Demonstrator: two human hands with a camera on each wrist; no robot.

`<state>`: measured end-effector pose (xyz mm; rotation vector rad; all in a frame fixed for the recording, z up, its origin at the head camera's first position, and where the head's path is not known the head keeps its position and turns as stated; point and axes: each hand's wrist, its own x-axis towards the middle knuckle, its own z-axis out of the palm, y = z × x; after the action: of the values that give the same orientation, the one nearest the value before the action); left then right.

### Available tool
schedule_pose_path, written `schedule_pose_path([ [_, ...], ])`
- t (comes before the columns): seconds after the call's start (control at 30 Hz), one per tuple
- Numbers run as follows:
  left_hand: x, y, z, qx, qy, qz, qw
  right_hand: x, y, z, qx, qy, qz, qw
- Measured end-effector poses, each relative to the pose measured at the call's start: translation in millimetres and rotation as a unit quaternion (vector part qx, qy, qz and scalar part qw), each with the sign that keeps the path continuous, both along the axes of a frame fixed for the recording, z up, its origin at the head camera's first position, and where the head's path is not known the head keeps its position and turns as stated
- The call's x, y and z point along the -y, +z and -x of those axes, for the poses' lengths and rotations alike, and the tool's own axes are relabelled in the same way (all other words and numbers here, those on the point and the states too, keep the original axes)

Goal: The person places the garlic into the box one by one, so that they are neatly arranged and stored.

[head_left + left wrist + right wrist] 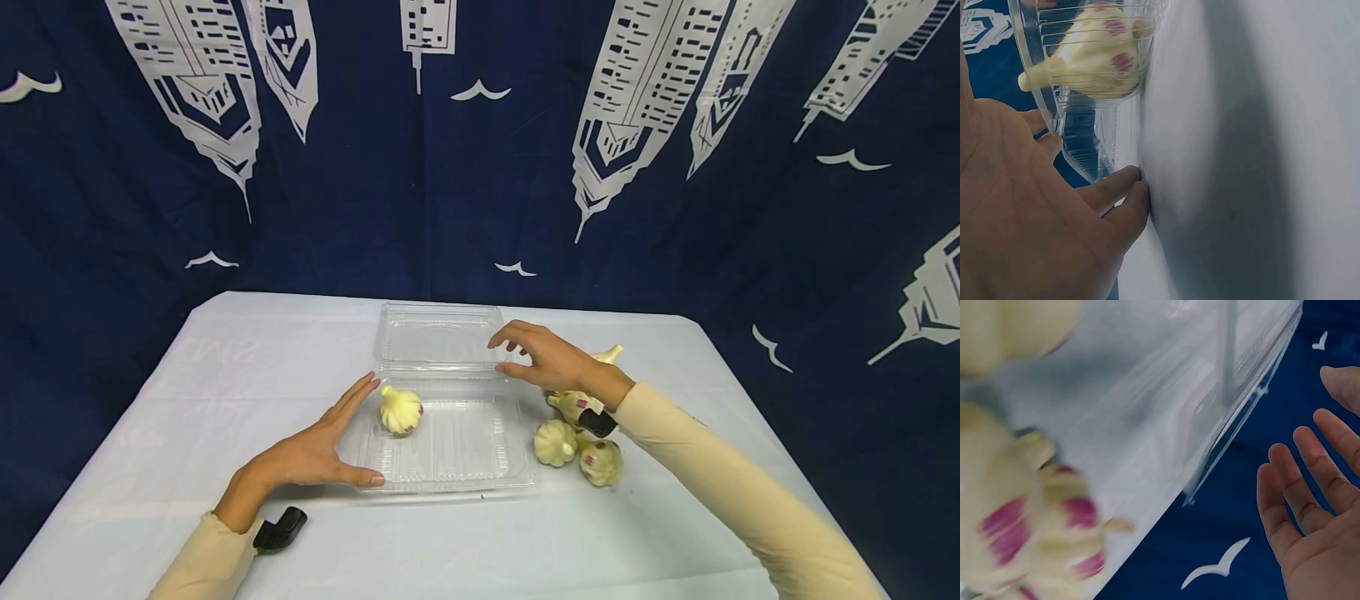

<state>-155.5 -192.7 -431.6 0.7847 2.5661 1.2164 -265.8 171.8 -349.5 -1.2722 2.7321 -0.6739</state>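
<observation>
A clear plastic clamshell container (457, 482) lies unfolded on the table, its lid (442, 337) laid back toward the wall. One garlic bulb (401, 410) sits in the left part of its base; the left wrist view shows this bulb (1094, 56) through the ribbed side. My left hand (318, 450) is at the container's left side, fingers extended and thumb near the front corner. Above the lid's right side hovers my right hand (547, 357), fingers loosely bent around nothing. In the right wrist view, that hand (1322, 506) has its palm bare.
Several garlic bulbs (555, 442) are clustered right of the container, partly under my right forearm. A white cloth covers the table (247, 367). Behind it hangs a dark blue curtain (420, 183) with white building and bird prints.
</observation>
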Motion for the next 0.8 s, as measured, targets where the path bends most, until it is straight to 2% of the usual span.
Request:
schedule_pose_path([
  [0.3, 1.3, -2.3, -0.9, 0.006, 0.002, -0.006, 1.0, -39, -6.2, 2.6, -0.001, -0.045, 0.047, 0.9979],
  [0.43, 1.5, -1.6, -0.7, 0.009, 0.004, -0.003, 0.9999, -55, -9.4, 3.6, 0.0, -0.079, 0.07, 0.9944],
  [0.57, 1.1, -0.8, 0.2, 0.01, 0.003, -0.004, 0.9999, -74, -17.0, 4.4, -0.006, -0.13, 0.086, 0.9878],
  [0.8, 1.5, -0.3, 1.2, 0.009, 0.004, -0.005, 0.9999, -111, -34.5, 6.5, 0.013, -0.2, 0.131, 0.9709],
])
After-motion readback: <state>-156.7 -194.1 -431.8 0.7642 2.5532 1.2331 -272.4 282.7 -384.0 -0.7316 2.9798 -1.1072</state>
